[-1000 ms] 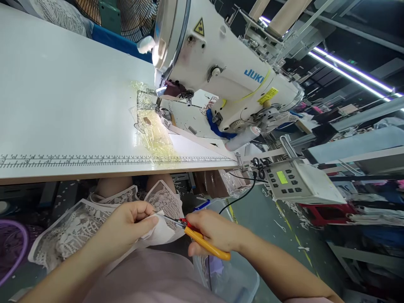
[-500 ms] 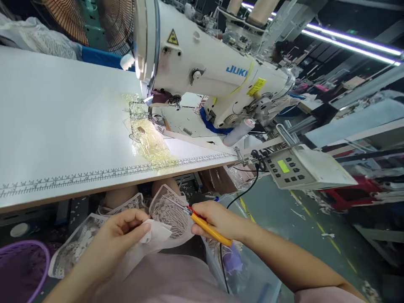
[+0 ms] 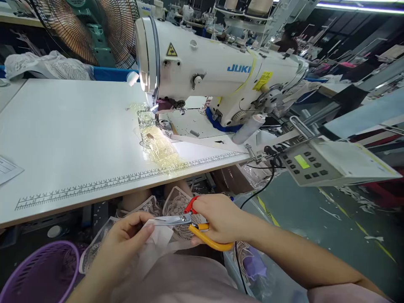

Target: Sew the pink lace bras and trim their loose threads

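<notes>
My left hand (image 3: 124, 246) pinches a small white fabric piece (image 3: 156, 246) over my lap, below the table edge. My right hand (image 3: 217, 219) is closed round orange-and-red thread snips (image 3: 192, 225), whose steel blades point left and touch the top of the white piece by my left fingertips. White lace pieces (image 3: 176, 206) lie on my knees under both hands.
A white JUKI sewing machine (image 3: 214, 69) stands on the white table (image 3: 69, 134), which has a printed ruler along its front edge. A control panel (image 3: 307, 164) hangs at the right. A purple basket (image 3: 41, 273) sits lower left, a fan (image 3: 85, 29) behind.
The camera tilted up, showing more of the table and fan. My right hand turned the snips level and brought the blades onto the white piece at my left fingers.
</notes>
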Available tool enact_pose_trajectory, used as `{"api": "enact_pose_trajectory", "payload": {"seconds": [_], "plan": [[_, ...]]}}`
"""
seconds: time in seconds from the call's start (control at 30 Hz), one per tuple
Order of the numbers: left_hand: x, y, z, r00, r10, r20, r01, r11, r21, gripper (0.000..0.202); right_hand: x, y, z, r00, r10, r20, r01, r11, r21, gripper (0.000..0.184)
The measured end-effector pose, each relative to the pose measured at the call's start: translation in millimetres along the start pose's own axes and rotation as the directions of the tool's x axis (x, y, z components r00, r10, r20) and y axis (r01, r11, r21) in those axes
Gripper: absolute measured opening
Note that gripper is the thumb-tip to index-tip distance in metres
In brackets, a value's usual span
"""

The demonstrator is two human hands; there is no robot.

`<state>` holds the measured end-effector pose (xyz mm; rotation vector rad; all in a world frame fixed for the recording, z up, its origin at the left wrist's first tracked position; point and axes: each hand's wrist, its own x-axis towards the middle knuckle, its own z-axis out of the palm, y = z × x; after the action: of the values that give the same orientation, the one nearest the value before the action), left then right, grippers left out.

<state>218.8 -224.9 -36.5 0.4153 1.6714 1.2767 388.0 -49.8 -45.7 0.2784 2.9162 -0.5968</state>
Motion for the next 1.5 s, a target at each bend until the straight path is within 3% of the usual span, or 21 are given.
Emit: {"api": "enact_pose_trajectory", "payload": {"seconds": [0.27,0.57,0.83,0.93,1.03,1.13,1.23,1.3,1.4,1.5], "plan": [[9.8,-12.2,-5.8,0.992,0.056,0.116,-0.067,0.993,0.100,0.024,-3.0,-2.6,-2.9,0.998,0.027,0.051,-0.025,0.999,-0.024,0.061],[8.1,-7.2,-3.1,0.991,0.046,0.128,-0.062,0.990,0.128,0.023,-2.9,-2.5,-5.6,0.988,0.037,0.147,-0.032,0.999,-0.035,0.059],[10.4,-6.7,-2.6,0.987,0.022,0.160,-0.039,0.994,0.104,0.026,-3.7,3.5,-0.1,0.986,0.034,0.161,-0.040,0.999,0.033,0.049],[9.7,-2.5,-0.3,0.992,0.011,0.122,-0.023,0.995,0.094,0.028,-1.5,8.6,-4.7,0.990,0.059,0.129,-0.074,0.990,0.116,0.050],[8.7,-0.4,-0.4,0.997,0.008,0.074,-0.011,0.999,0.046,0.030,5.8,19.8,-18.8,0.990,0.142,0.013,-0.142,0.975,0.173,0.054],[6.9,-0.5,-1.9,0.999,0.024,0.025,-0.025,0.999,0.026,0.033,22.5,37.4,-41.7,0.948,0.297,-0.113,-0.286,0.953,0.104,0.055],[4.3,-3.1,-3.2,0.997,0.034,-0.067,-0.036,0.999,-0.028,0.035,49.4,58.6,-69.9,0.853,0.489,-0.182,-0.502,0.864,-0.031,0.056],[3.8,-6.7,-4.7,0.997,0.015,-0.075,-0.022,0.995,-0.097,0.037,71.0,72.2,-88.7,0.788,0.580,-0.207,-0.603,0.795,-0.069,0.054],[4.8,-12.4,-9.9,0.995,0.025,-0.092,-0.040,0.986,-0.164,0.037,104.4,88.4,-110.6,0.734,0.633,-0.248,-0.665,0.743,-0.073,0.046],[5.8,-15.2,-19.9,0.988,0.053,-0.145,-0.086,0.969,-0.232,0.040,131.4,98.0,-119.8,0.731,0.630,-0.263,-0.667,0.741,-0.081,0.039]]}}
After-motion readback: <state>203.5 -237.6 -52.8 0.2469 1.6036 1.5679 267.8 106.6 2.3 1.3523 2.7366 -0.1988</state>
